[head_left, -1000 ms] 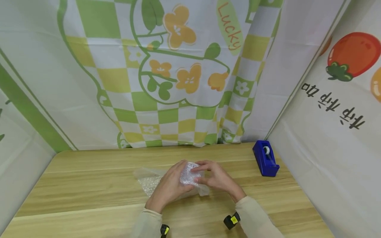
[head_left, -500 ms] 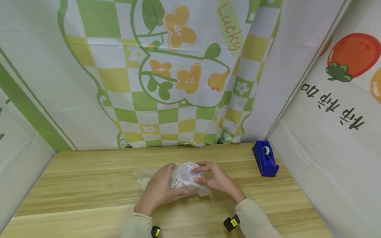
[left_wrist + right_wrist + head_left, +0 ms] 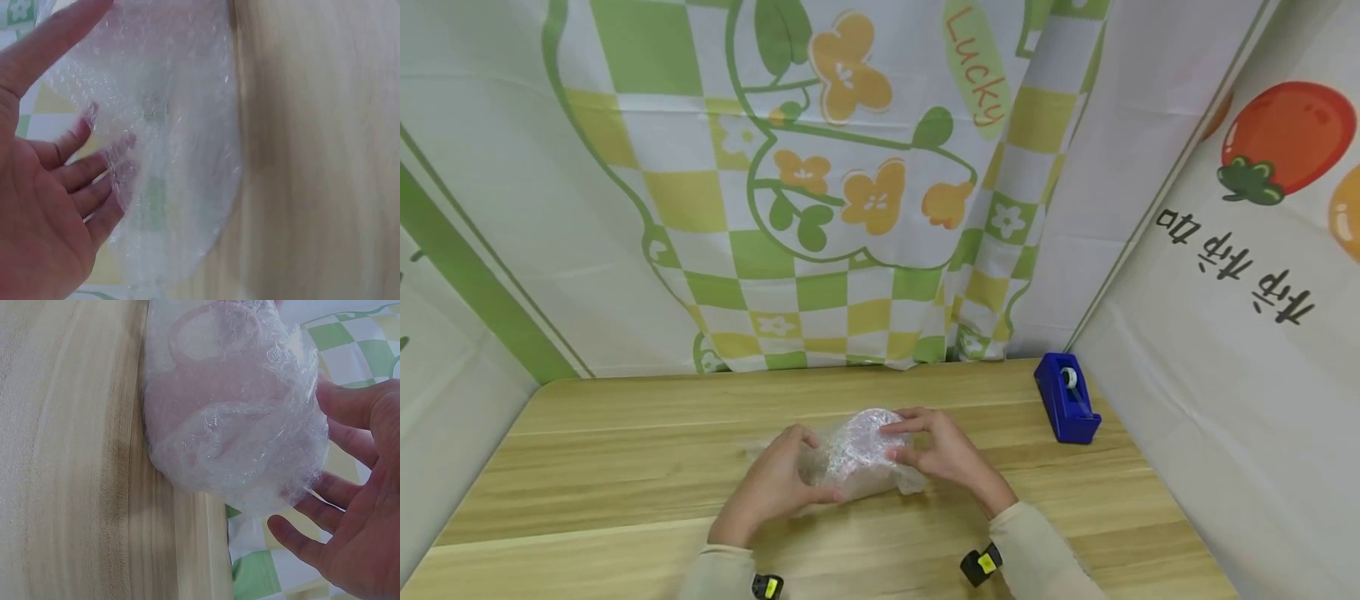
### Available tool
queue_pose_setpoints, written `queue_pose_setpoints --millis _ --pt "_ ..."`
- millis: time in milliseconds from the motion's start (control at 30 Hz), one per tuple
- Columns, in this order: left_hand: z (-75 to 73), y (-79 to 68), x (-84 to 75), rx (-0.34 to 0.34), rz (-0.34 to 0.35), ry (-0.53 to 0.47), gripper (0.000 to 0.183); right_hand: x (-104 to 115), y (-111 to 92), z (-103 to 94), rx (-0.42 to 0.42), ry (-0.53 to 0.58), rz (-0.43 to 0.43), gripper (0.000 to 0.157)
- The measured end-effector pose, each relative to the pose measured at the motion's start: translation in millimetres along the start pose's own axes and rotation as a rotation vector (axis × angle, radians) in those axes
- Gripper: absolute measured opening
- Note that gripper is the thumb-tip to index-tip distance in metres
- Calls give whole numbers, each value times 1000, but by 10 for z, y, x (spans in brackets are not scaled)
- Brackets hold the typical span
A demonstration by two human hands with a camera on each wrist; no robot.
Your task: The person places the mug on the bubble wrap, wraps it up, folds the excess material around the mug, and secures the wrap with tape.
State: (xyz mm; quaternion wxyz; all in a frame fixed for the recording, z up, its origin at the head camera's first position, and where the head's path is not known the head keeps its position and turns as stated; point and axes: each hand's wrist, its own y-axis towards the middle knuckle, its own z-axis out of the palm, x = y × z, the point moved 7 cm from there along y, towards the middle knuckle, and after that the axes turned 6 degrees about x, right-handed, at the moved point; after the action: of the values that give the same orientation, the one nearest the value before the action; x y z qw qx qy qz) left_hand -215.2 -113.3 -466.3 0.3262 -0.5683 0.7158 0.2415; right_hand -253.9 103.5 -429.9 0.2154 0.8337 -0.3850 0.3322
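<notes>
Beige sleeves [image 3: 1037,542]; black-yellow wrist cameras [image 3: 982,564].

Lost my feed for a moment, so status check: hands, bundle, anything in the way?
Left hand and right hand both cup the bubble-wrap bundle, fingers curled round it. Bundle low over the wooden table. Blue tape dispenser off right, clear of the hands.

Glossy bubble wrap [image 3: 852,454], matt wooden table [image 3: 625,467]
</notes>
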Motion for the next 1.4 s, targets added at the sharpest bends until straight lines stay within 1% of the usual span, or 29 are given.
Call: queue_pose_setpoints --millis 100,167,233,300,400,467,533,700,833,900,967,1067,1133,1267,1400 --pt "20 -12 49 33 -5 -87 70 5 0 1 -2 -3 -5 28" --pt "27 -25 52 64 6 -109 64 4 -1 1 -5 -1 -7 28" --pt "31 -32 40 93 23 -84 57 -1 -3 4 -7 0 -8 27" --pt "25 -40 21 109 35 -33 53 -8 -3 8 -9 2 -6 27" --pt "17 -41 7 113 29 34 48 -22 -9 12 -13 3 1 27" --pt "15 -38 16 112 17 50 45 -27 -8 15 -14 5 4 27" --pt "23 -33 36 113 1 42 42 -31 -6 17 -14 4 3 27" --pt "59 -7 76 122 -20 -24 36 -31 -7 16 -11 3 4 27" --pt "71 18 78 107 -29 -22 31 -31 -12 14 -7 8 11 26" --pt "68 30 82 82 -53 0 28 -31 -15 13 -5 8 15 26" --pt "65 43 85 51 -91 20 25 -32 -18 15 -3 9 19 26" --pt "62 60 99 -1 -160 40 22 -35 -18 18 -3 14 20 26" --pt "61 65 110 -20 -205 39 22 -35 -17 19 -3 19 21 26" --pt "46 58 164 -43 -283 60 27 -38 -15 23 0 24 26 26" --pt "15 29 244 -43 -344 101 40 -45 -17 26 -2 26 26 26"
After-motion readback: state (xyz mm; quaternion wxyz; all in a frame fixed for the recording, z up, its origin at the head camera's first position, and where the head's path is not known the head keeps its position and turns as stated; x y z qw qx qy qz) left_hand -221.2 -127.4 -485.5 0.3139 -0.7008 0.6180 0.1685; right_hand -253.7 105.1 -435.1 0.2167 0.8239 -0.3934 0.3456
